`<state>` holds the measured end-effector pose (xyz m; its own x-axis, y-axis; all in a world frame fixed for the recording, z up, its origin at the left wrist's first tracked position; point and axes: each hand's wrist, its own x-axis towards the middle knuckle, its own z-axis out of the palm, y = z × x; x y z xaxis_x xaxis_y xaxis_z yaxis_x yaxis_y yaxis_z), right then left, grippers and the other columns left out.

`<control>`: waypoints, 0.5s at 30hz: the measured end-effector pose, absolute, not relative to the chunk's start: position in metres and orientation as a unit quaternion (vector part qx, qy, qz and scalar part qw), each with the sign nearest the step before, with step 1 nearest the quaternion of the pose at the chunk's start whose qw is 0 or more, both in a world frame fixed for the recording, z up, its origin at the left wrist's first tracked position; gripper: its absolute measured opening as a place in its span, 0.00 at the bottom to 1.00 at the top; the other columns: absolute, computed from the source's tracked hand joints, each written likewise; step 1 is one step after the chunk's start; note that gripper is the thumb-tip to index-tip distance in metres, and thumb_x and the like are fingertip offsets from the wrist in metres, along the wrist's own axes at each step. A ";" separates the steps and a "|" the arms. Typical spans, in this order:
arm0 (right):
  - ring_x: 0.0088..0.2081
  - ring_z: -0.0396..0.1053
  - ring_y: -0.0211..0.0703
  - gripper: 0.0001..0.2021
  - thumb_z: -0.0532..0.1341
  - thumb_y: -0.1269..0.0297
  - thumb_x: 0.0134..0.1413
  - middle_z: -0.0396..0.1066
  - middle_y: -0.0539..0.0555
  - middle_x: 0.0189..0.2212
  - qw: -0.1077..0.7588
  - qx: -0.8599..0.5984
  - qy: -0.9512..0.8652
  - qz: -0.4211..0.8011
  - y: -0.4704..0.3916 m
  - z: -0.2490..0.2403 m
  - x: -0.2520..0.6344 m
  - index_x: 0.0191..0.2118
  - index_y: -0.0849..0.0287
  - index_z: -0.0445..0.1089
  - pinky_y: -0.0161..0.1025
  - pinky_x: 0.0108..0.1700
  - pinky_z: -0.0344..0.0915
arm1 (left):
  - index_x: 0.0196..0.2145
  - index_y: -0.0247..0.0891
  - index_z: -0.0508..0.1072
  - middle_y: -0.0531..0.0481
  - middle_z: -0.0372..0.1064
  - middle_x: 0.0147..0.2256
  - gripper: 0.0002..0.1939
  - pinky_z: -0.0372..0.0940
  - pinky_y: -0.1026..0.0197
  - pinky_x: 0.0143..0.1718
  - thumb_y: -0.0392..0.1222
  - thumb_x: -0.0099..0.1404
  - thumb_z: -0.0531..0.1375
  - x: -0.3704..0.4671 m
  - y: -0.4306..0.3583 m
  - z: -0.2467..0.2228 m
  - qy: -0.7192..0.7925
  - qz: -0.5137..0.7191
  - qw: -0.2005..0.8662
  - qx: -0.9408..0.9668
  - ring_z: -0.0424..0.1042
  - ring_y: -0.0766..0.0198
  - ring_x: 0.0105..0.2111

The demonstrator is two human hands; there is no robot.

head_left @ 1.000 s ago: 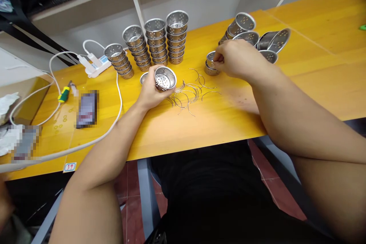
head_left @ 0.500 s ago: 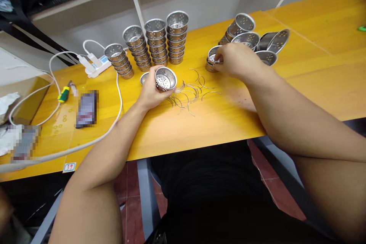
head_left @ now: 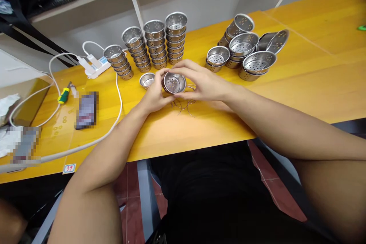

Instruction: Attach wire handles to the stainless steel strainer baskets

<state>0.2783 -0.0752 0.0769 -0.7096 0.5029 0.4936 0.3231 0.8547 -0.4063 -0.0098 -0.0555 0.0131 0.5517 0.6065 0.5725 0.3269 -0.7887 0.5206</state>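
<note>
A perforated metal cup (head_left: 175, 83) is held above the table (head_left: 160, 133), in the middle of the view, with its open mouth turned towards the person. The left hand (head_left: 153, 93) holds this cup from its left side, with the fingers behind the wall and the thumb below. The right hand (head_left: 203, 83) is curved in a fairly wide shape; its fingers reach the far rim and its thumb is at the near rim.

Just under the hands lie thin curved wires (head_left: 188, 106), partly hidden by them. A small metal cup (head_left: 146, 80) stands just beside the left hand, on its far side.

Farther back, four upright stacks of cups (head_left: 154, 42) make a row. On the right side there is a group of metal cups (head_left: 244, 47), most of them stacked, and one cup (head_left: 276, 42) in it is strongly tilted.

To the left I see a white power strip (head_left: 98, 68) with plugs, a green and yellow screwdriver (head_left: 63, 95), a dark pixelated object (head_left: 86, 110) and small yellow rings (head_left: 60, 126).
</note>
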 end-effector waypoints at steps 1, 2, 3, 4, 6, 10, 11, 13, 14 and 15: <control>0.78 0.71 0.77 0.40 0.71 0.39 0.79 0.70 0.68 0.78 0.306 -0.242 -0.910 0.138 -0.074 0.080 0.281 0.86 0.47 0.67 0.75 0.81 0.70 | 0.81 0.53 0.51 0.32 0.68 0.78 0.57 0.78 0.34 0.81 0.83 0.74 0.71 -0.009 -0.055 0.013 0.280 0.390 0.186 0.857 0.77 0.36 0.79; 0.78 0.70 0.79 0.41 0.73 0.40 0.77 0.70 0.68 0.78 0.306 -0.267 -0.905 0.125 -0.072 0.086 0.287 0.86 0.47 0.67 0.76 0.81 0.69 | 0.82 0.54 0.50 0.32 0.67 0.79 0.58 0.77 0.33 0.82 0.83 0.73 0.71 -0.010 -0.054 0.012 0.288 0.394 0.187 0.853 0.77 0.36 0.80; 0.78 0.70 0.81 0.42 0.74 0.43 0.76 0.70 0.69 0.78 0.308 -0.300 -0.896 0.107 -0.070 0.092 0.295 0.86 0.48 0.67 0.76 0.82 0.68 | 0.82 0.54 0.50 0.32 0.66 0.80 0.58 0.76 0.32 0.83 0.83 0.73 0.71 -0.011 -0.053 0.011 0.295 0.397 0.183 0.850 0.76 0.36 0.81; 0.78 0.69 0.81 0.42 0.75 0.46 0.76 0.69 0.70 0.77 0.312 -0.343 -0.882 0.084 -0.068 0.099 0.304 0.86 0.50 0.66 0.75 0.82 0.67 | 0.82 0.54 0.51 0.32 0.65 0.81 0.57 0.75 0.32 0.84 0.83 0.74 0.71 -0.013 -0.051 0.011 0.299 0.400 0.173 0.849 0.75 0.36 0.81; 0.78 0.70 0.78 0.39 0.73 0.53 0.75 0.69 0.74 0.76 0.314 -0.443 -0.840 0.028 -0.062 0.111 0.325 0.84 0.57 0.68 0.69 0.84 0.66 | 0.83 0.54 0.52 0.33 0.65 0.81 0.53 0.73 0.31 0.84 0.80 0.77 0.69 -0.019 -0.046 0.009 0.300 0.406 0.151 0.850 0.75 0.37 0.80; 0.82 0.66 0.82 0.44 0.76 0.56 0.70 0.66 0.79 0.79 0.271 -0.597 -0.754 -0.024 -0.050 0.120 0.360 0.85 0.62 0.65 0.71 0.84 0.62 | 0.83 0.53 0.54 0.36 0.67 0.78 0.46 0.73 0.33 0.82 0.73 0.82 0.67 -0.029 -0.040 0.006 0.302 0.411 0.115 0.852 0.77 0.40 0.76; 0.82 0.65 0.83 0.44 0.76 0.55 0.70 0.67 0.79 0.80 0.254 -0.613 -0.748 -0.017 -0.047 0.119 0.364 0.84 0.61 0.65 0.72 0.84 0.61 | 0.83 0.53 0.54 0.36 0.67 0.78 0.45 0.74 0.33 0.81 0.71 0.83 0.67 -0.030 -0.040 0.006 0.302 0.410 0.111 0.853 0.78 0.40 0.76; 0.80 0.68 0.83 0.41 0.77 0.54 0.68 0.70 0.78 0.79 0.222 -0.623 -0.750 0.002 -0.042 0.114 0.368 0.80 0.61 0.69 0.74 0.82 0.60 | 0.83 0.53 0.54 0.36 0.68 0.77 0.44 0.74 0.34 0.80 0.67 0.83 0.68 -0.030 -0.040 0.006 0.303 0.407 0.108 0.855 0.78 0.41 0.75; 0.79 0.69 0.82 0.40 0.77 0.54 0.68 0.72 0.78 0.77 0.210 -0.622 -0.754 0.007 -0.041 0.112 0.368 0.79 0.61 0.71 0.75 0.82 0.60 | 0.83 0.52 0.55 0.36 0.68 0.77 0.44 0.75 0.34 0.80 0.66 0.83 0.68 -0.030 -0.041 0.007 0.303 0.407 0.107 0.855 0.78 0.41 0.75; 0.78 0.70 0.82 0.39 0.78 0.54 0.68 0.74 0.77 0.76 0.202 -0.622 -0.757 0.006 -0.040 0.109 0.366 0.78 0.62 0.72 0.75 0.82 0.60 | 0.83 0.52 0.55 0.35 0.68 0.77 0.43 0.75 0.35 0.79 0.65 0.83 0.68 -0.029 -0.041 0.007 0.304 0.407 0.106 0.855 0.78 0.41 0.75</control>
